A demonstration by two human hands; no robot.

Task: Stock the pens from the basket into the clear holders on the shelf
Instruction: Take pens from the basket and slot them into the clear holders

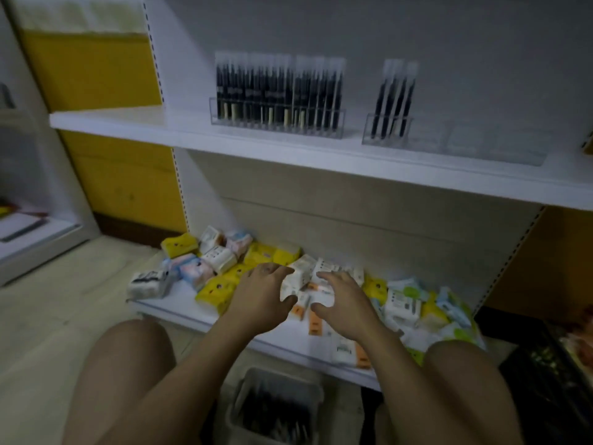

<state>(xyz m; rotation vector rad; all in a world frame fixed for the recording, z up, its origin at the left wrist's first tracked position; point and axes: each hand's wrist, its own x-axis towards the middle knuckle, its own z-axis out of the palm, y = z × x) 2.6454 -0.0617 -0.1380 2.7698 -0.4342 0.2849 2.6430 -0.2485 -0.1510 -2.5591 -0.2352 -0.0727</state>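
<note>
Right now I see L hand point(263, 293) w/ fingers and thumb curled on a white soft tissue pack point(296, 279). R hand point(345, 300) has fingers spread wide, resting on the packs just beside it. Grey plastic basket point(282, 379) w/ dark pens point(272, 412) sits below both wrists, nearer me. Clear acrylic holders point(449, 136) are well above the fingertips, on the white upper shelf point(128, 123).

You can read nothing here. The white pack point(296, 279) between your fingers point(272, 270) carries print, but it is blurred to smudges. The labels on the pens point(279, 88) in the clear holder point(333, 131), well above your fingertips, are only pale blurs.
</note>
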